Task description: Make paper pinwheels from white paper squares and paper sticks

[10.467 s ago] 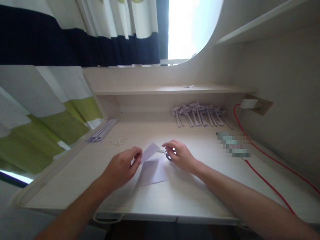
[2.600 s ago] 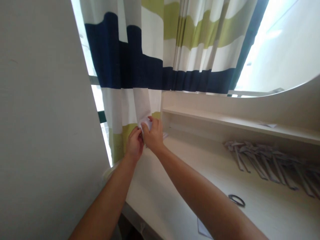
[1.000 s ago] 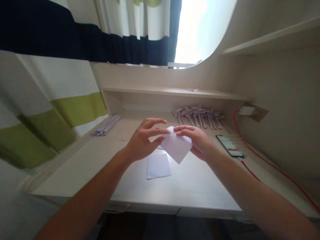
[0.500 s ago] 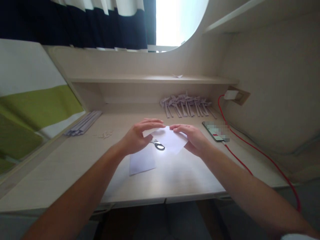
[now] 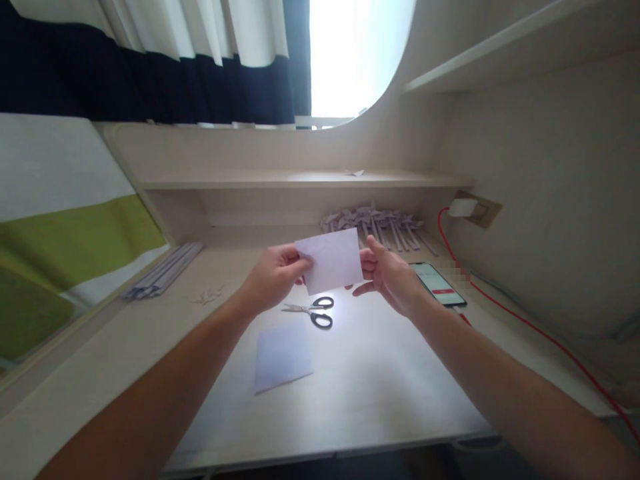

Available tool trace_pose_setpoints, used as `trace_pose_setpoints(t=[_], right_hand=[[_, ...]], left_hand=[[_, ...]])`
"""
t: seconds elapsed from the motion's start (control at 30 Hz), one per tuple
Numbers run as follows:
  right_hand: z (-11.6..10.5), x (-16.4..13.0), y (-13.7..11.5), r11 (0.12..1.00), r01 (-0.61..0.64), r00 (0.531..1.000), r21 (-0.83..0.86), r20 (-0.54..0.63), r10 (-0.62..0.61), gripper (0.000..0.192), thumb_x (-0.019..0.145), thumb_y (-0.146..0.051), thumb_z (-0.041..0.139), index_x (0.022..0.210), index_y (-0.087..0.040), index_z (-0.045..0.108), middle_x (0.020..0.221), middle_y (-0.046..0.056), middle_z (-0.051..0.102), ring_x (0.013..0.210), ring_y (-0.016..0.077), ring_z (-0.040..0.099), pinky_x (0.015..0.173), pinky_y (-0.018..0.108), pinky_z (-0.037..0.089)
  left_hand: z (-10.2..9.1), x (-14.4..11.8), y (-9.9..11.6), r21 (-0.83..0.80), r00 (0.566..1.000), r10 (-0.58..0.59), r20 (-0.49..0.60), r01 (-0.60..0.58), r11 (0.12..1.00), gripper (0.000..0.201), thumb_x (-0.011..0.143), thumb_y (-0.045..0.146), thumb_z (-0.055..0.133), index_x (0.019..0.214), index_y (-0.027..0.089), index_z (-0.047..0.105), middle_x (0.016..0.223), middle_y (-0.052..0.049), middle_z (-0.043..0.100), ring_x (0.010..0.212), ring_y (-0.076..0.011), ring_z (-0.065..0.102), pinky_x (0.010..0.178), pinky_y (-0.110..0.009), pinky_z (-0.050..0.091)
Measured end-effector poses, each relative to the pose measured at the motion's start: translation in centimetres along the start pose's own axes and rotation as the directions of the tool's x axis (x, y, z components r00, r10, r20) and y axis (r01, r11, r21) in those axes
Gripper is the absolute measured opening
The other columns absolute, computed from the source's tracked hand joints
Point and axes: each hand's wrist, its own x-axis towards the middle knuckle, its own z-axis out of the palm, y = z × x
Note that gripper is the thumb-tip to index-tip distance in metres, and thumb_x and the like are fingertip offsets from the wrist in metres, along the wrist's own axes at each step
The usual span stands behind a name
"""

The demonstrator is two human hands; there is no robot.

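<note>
My left hand [image 5: 280,275] pinches the left edge of a white paper sheet [image 5: 334,260], thumb in front, holding it raised above the desk. At the sheet's right edge is my right hand [image 5: 389,272], its fingers spread, some of them partly behind the paper; no grip on it shows. Below the sheet, scissors [image 5: 314,311] with black handles lie on the desk, blades parted and pointing left. Nearer to me a second white sheet [image 5: 283,357] rests flat on the desktop.
Folded paper pinwheels on sticks [image 5: 373,219] lie at the back right. Paper strips [image 5: 164,270] and small paper scraps [image 5: 209,294] are at the left. To the right lies a phone [image 5: 438,283] with a red cable [image 5: 530,325]. A paper piece [image 5: 355,173] sits on the shelf [image 5: 260,180].
The held paper has turned to stand upright, facing me. My right fingers have come off its top edge and spread. The scissors are now uncovered, and the view has tilted up.
</note>
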Motion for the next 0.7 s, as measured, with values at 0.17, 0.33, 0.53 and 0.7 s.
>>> trace_pose_setpoints(t=[0.17, 0.33, 0.53, 0.7], right_hand=[[1.0, 1.0, -4.1, 0.967, 0.240, 0.970, -0.081, -0.025, -0.243, 0.027, 0.073, -0.040, 0.087, 0.084, -0.019, 0.072, 0.076, 0.001, 0.070, 0.062, 0.0146, 0.066, 0.051, 0.026, 0.060], [1.4, 1.1, -5.0, 0.992, 0.073, 0.997, 0.107, 0.031, -0.077, 0.020, 0.071, -0.028, 0.085, 0.073, -0.017, 0.068, 0.066, 0.000, 0.065, 0.054, 0.0128, 0.063, 0.048, 0.026, 0.061], [0.9, 0.6, -3.5, 0.991, -0.034, 0.998, 0.133, 0.062, 0.026, 0.021, 0.077, -0.031, 0.081, 0.079, -0.014, 0.070, 0.070, 0.005, 0.071, 0.051, 0.0142, 0.066, 0.046, 0.025, 0.060], [0.4, 0.0, -2.3, 0.990, -0.054, 0.998, 0.134, 0.040, 0.049, 0.023, 0.078, -0.032, 0.082, 0.082, -0.015, 0.068, 0.069, 0.003, 0.068, 0.051, 0.0144, 0.065, 0.042, 0.026, 0.060]], left_hand=[[-1.1, 1.8, 4.2, -0.111, 0.990, -0.142, 0.025, 0.144, 0.983, 0.019, 0.074, 0.029, 0.071, 0.083, 0.013, 0.075, 0.066, -0.005, 0.072, 0.054, -0.0183, 0.068, 0.044, -0.026, 0.056], [-1.1, 1.9, 4.8, -0.293, 0.968, -0.250, -0.005, 0.237, 0.926, 0.026, 0.071, 0.037, 0.075, 0.080, 0.014, 0.069, 0.061, -0.003, 0.069, 0.049, -0.0170, 0.064, 0.040, -0.027, 0.056], [-0.2, 2.0, 2.7, -0.337, 0.941, -0.337, 0.015, 0.322, 0.885, 0.022, 0.066, 0.032, 0.074, 0.062, 0.015, 0.060, 0.048, 0.000, 0.058, 0.036, -0.0130, 0.052, 0.032, -0.025, 0.049], [0.4, 1.8, 2.3, -0.336, 0.938, -0.345, 0.045, 0.339, 0.879, 0.027, 0.067, 0.033, 0.076, 0.057, 0.017, 0.056, 0.044, 0.003, 0.050, 0.034, -0.0120, 0.049, 0.031, -0.024, 0.048]])
